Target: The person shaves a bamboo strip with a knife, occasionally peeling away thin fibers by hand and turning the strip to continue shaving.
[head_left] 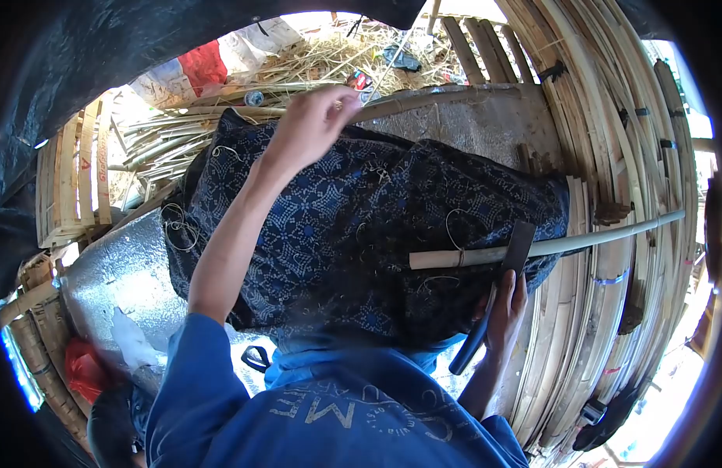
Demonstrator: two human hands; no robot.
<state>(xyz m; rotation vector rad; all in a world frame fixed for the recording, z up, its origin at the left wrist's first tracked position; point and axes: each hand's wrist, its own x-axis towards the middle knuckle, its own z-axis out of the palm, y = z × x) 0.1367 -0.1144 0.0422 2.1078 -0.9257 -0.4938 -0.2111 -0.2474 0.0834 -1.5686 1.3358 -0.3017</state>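
My left hand (314,125) is raised beyond the far edge of the cloth, its fingers pinched together. A thin bamboo strip (390,66) runs up and away from the fingertips. Low on the right, my right hand (505,316) is closed round a knife (519,248) with a broad dark blade and a dark handle. The blade lies across a pale bamboo pole (470,257), which stretches from above my lap out to the right. Dark blue patterned cloth (314,210) covers my lap, with several thin curled shavings on it.
Long bamboo slats (603,312) are stacked along the right side. Cut strips (170,148) lie at the far left beside a wooden crate (84,164). A silvery sheet (119,265) is to my left, near a red plastic bag (86,370). Straw (322,58) covers the ground ahead.
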